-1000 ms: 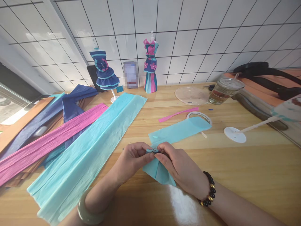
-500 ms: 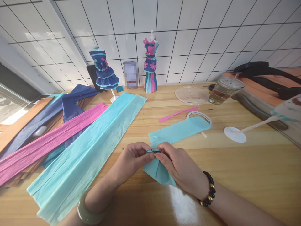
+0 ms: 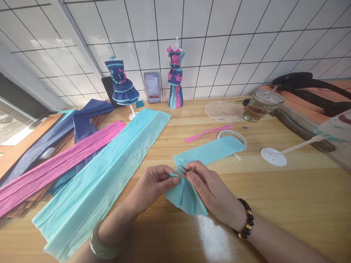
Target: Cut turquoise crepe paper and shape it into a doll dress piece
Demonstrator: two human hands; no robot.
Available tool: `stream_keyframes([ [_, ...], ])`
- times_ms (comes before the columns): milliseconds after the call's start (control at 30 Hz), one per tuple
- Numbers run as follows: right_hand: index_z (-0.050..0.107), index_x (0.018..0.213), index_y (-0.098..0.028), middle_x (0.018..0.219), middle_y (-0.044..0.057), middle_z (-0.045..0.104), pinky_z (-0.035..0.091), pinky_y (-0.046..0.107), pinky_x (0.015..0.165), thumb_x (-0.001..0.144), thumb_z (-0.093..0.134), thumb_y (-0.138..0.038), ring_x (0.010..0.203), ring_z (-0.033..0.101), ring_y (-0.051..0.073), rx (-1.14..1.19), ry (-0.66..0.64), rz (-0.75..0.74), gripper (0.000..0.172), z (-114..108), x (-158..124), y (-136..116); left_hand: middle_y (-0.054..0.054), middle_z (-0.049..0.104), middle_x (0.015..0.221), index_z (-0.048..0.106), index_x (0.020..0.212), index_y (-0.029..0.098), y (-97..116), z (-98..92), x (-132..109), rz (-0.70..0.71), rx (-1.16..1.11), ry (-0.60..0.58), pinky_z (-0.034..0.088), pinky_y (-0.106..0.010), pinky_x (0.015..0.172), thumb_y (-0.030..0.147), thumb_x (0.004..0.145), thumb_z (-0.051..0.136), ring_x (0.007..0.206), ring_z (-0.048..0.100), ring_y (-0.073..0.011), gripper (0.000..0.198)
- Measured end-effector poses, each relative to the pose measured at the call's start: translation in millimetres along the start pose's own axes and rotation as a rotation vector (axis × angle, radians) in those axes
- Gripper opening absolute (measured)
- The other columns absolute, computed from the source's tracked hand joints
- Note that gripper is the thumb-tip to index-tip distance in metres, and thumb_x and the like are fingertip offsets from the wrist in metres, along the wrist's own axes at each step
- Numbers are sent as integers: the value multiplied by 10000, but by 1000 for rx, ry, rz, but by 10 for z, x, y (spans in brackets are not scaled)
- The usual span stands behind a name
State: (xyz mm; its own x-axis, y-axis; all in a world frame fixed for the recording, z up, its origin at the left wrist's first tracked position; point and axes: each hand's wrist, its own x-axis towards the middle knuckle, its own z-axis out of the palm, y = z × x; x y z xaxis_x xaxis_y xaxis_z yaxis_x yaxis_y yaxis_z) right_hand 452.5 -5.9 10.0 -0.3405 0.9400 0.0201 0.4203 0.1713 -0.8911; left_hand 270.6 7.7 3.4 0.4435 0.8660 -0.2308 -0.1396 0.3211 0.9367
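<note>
Between my two hands is a light turquoise piece of crepe paper [image 3: 186, 199], gathered at its top edge and fanned into pleats below. My left hand [image 3: 153, 184] is closed, thumb and index finger pinching the gathered edge. On the other side, my right hand [image 3: 212, 190] is closed in a pinch at the same edge. A thin dark shape shows at its fingertips, too small to name. Just beyond the fingers lies a flat turquoise crepe paper strip [image 3: 210, 150], its right end overlapping a white tape roll [image 3: 245, 137].
Long turquoise [image 3: 109, 175] and pink crepe paper lengths [image 3: 63, 164] cover the left side. Against the wall stand a blue dress form [image 3: 123, 87], a phone [image 3: 152, 87] and a second dressed form [image 3: 175, 78]. A lidded cup [image 3: 260, 106] and a tilted white stand [image 3: 274, 156] are at right.
My right fingers have moved slightly up and away from the left fingertips. The pleated paper is spread a little wider, with its folds showing more.
</note>
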Motion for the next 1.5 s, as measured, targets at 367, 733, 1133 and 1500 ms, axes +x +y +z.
stream_keyframes([
  [367, 498, 964, -225, 737, -34, 526, 178, 191, 354, 807, 442, -572, 381, 239, 34, 516, 55, 337, 385, -117, 132, 18, 91, 267, 505, 619, 1027, 203, -61, -104, 9, 53, 190, 127, 268, -206, 492, 368, 729, 660, 475, 308, -62, 343],
  [733, 528, 1016, -218, 606, -73, 434, 327, 204, 447, 702, 650, -413, 477, 384, 73, 421, 64, 297, 389, -82, 125, 55, 88, 238, 535, 598, 1061, 193, -21, -95, -8, 87, 222, 127, 287, -211, 505, 327, 740, 652, 502, 303, -68, 352],
  [1133, 509, 982, -219, 647, -44, 489, 448, 239, 597, 746, 569, -306, 601, 484, 119, 165, 143, 145, 259, 29, 100, 45, 32, 547, 576, 579, 1068, 152, -3, -50, 17, 39, 234, 164, 367, -232, 531, 329, 730, 656, 540, 490, -103, 389],
  [1500, 505, 988, -226, 656, -46, 490, 438, 235, 583, 748, 572, -298, 589, 482, 116, 151, 141, 146, 259, 54, 106, 56, -38, 667, 768, 552, 1120, 164, -51, -65, 26, 1, 197, 106, 442, -259, 578, 312, 716, 679, 647, 600, -150, 448],
])
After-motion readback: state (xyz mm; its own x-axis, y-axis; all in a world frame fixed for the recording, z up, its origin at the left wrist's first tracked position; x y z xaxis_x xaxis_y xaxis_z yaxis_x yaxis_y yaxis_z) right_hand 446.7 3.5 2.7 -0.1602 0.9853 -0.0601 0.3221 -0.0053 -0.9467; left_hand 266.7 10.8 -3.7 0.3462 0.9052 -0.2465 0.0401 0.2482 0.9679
